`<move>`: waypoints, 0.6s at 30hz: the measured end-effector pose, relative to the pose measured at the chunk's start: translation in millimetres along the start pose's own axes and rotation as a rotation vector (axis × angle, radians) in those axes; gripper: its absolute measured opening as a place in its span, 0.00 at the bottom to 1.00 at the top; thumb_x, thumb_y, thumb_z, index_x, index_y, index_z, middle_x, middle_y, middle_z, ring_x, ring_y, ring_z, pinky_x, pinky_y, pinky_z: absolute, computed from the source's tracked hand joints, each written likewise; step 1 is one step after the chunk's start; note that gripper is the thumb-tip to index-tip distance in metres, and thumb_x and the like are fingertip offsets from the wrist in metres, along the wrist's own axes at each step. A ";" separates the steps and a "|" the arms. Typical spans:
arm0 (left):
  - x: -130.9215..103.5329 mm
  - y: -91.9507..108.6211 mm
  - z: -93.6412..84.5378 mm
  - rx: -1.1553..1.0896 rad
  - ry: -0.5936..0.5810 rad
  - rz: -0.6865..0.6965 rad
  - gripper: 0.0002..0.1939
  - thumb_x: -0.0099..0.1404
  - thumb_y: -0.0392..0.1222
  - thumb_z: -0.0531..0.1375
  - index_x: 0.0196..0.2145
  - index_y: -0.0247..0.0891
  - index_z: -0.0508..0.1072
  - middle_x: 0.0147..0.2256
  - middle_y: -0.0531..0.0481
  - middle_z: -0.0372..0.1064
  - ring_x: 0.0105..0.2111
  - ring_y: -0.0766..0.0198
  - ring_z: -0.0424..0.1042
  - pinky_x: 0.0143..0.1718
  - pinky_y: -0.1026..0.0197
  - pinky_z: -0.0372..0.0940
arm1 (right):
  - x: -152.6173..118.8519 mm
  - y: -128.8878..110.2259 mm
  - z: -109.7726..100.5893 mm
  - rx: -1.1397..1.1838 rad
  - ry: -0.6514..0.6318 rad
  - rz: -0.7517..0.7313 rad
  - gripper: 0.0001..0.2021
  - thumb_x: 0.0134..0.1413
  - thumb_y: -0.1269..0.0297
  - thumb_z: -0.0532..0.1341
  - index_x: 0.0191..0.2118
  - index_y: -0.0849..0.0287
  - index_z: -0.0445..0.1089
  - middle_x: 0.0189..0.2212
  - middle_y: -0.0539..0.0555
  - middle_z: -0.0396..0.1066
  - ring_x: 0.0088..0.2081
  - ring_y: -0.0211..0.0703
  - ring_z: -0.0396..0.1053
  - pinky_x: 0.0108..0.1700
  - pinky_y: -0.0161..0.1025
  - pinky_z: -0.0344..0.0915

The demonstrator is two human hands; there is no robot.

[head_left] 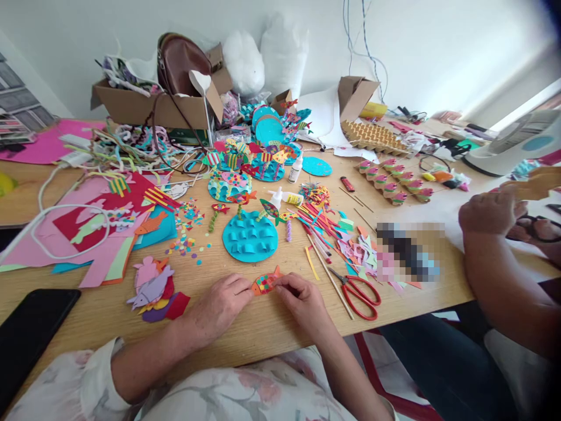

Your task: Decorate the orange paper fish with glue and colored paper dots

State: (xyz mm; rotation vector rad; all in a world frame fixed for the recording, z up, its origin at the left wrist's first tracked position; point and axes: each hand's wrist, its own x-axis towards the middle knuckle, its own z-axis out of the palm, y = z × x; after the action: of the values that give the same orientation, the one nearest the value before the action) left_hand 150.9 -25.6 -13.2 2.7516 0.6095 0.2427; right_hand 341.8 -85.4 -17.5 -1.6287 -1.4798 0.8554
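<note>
An orange paper fish [264, 284] with colored dots lies near the table's front edge, between my hands. My left hand [224, 304] rests on the table with its fingers together, their tips pressing the fish's head end. With thumb and forefinger pinched, my right hand [302, 299] touches the fish near its tail; whether a dot is between the fingertips is too small to tell. Just beyond the fish lies a blue oval base [250, 248] with curled paper strips. Small colored dots [186, 245] are scattered to the left.
Red-handled scissors [360, 297] and a long stick [331, 276] lie to the right, beside paper scraps [357, 254]. Paper fish shapes [151, 283] are piled left, near a black phone [35, 327]. Glue bottles [295, 169] stand behind. Another person's hand [493, 210] is at the right.
</note>
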 end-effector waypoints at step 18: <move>0.8 1.9 3.0 0.036 0.033 0.000 0.10 0.65 0.34 0.50 0.42 0.35 0.68 0.41 0.49 0.67 0.42 0.62 0.63 0.45 0.58 0.63 | -7.5 8.2 1.4 -0.256 0.013 -0.161 0.09 0.54 0.74 0.53 0.31 0.60 0.70 0.26 0.52 0.68 0.30 0.39 0.67 0.32 0.32 0.61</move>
State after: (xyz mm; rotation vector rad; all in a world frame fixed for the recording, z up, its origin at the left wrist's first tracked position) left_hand 153.0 -27.7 -15.3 2.7869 0.6287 0.2799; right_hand 343.8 -93.0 -25.5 -1.6645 -1.7412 0.5837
